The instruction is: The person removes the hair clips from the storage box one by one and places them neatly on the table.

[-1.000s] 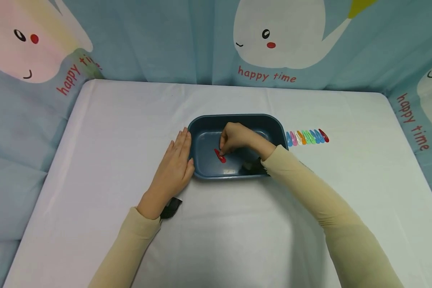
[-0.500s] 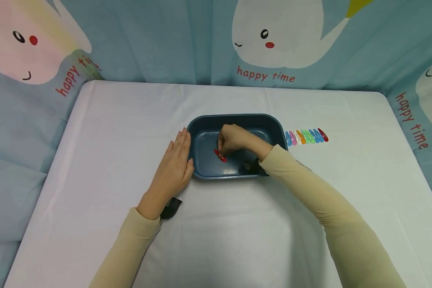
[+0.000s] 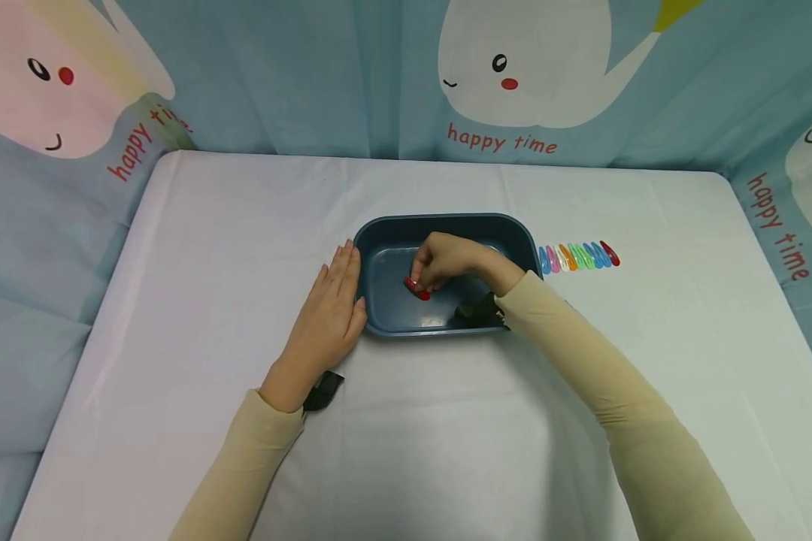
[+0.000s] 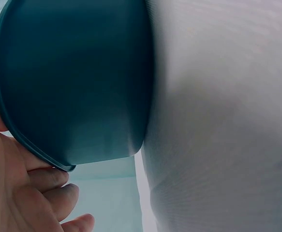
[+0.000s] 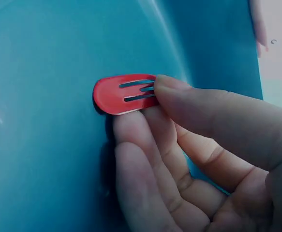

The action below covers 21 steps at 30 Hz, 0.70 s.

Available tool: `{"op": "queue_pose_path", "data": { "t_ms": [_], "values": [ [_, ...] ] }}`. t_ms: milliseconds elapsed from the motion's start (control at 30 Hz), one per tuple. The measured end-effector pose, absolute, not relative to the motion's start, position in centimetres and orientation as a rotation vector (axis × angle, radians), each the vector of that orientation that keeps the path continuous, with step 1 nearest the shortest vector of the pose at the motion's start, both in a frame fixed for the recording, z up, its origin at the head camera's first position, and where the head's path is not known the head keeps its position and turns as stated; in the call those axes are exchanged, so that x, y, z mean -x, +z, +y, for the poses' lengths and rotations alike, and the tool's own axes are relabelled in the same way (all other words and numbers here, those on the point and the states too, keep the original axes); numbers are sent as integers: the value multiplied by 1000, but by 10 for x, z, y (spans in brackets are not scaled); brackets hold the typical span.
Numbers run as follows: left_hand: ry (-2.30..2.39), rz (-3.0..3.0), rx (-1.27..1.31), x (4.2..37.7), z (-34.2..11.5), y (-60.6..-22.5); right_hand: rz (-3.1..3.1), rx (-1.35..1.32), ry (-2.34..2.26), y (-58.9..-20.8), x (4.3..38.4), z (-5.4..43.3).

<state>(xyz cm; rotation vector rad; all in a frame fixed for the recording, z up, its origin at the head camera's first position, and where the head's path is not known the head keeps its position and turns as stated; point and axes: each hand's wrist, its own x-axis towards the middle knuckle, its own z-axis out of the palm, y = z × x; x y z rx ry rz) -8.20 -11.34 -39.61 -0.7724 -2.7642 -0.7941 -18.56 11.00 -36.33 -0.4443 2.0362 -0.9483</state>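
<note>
A red snap hair clip (image 5: 111, 95) with slots in it is pinched between the thumb and fingers of my right hand (image 3: 444, 259). In the head view that hand reaches into a dark blue rectangular tray (image 3: 419, 332), and the clip (image 3: 422, 294) shows low over the tray floor. Part of the clip is covered by the thumb in the right wrist view. My left hand (image 3: 326, 314) lies along the tray's left side with straight fingers. From the left wrist, its fingers (image 4: 58, 200) touch the tray's outer rim.
Just right of the tray, several hair clips (image 3: 580, 257) lie side by side on the white tablecloth (image 3: 230, 248), in blue, pink, white, orange, green and red. A patterned blue curtain (image 3: 311, 83) stands behind the table. A black wrist device (image 3: 323, 391) sits beside the left wrist.
The red hair clip has turned to lie more sideways and shifted slightly up in the head view, with the right hand's fingers on it. The left hand and tray stay in place.
</note>
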Motion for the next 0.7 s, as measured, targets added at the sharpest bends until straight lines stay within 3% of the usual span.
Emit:
{"op": "queue_pose_path", "data": {
  "t_ms": [700],
  "values": [
    [-781, -2772, 769, 82, -113, -397, 2035, 470, -1109, -354, 185, 114]
  ]
}}
